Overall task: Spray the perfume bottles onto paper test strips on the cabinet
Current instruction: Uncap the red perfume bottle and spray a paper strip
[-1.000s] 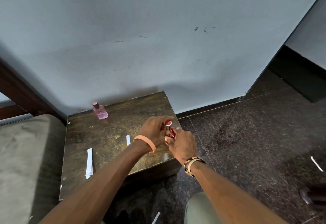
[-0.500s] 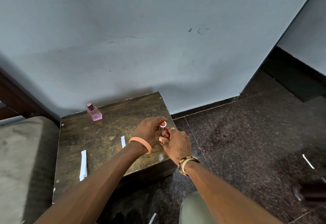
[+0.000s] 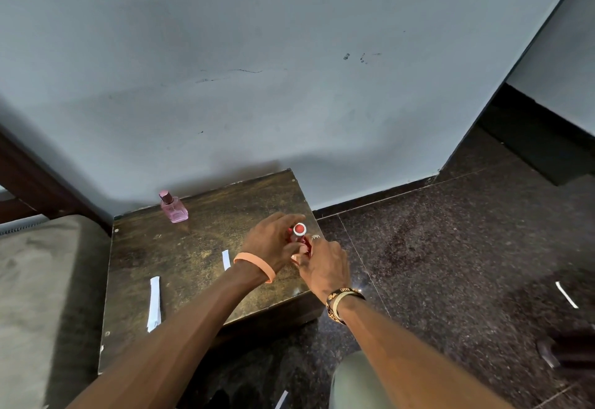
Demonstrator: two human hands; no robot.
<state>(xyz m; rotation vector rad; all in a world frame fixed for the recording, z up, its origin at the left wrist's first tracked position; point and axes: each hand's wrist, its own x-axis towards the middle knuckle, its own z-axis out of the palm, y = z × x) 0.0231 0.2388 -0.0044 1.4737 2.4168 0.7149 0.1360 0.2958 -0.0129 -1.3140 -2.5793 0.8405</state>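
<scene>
The cabinet (image 3: 180, 280) stands low against a pale blue-grey wall (image 3: 289, 86), and its top is worn, mottled brown. To its right is a dark speckled stone floor (image 3: 450, 247), with a black skirting strip where floor meets wall. At the left edge, an upholstered grey-brown seat (image 3: 42, 296) sits just beside the cabinet.

On the cabinet's far left corner, close to the wall, a pink perfume bottle (image 3: 174, 207) stands upright with its cap on. A long white paper strip (image 3: 154, 304) lies near the front left edge. A shorter strip (image 3: 226, 260) lies near the middle, just beside the left wrist with its orange wristband (image 3: 256, 263). Two more white strips are on the floor, one out to the right (image 3: 566, 295) and one at the bottom of the view (image 3: 281, 399). A blurred dark object (image 3: 566, 350) at the right edge cannot be made out.

Both hands meet over the cabinet's right side, holding a small red perfume bottle (image 3: 299, 236) between them. Its round red top, ringed in silver, faces up. The left hand (image 3: 273, 241) curls round the bottle from the left, fingers arched over its far side. The right hand (image 3: 325, 267), with a ring on one finger and bracelets (image 3: 343, 302) at the wrist, grips the bottle's lower part, which it mostly hides. Whether the bottle rests on the cabinet top cannot be told.
</scene>
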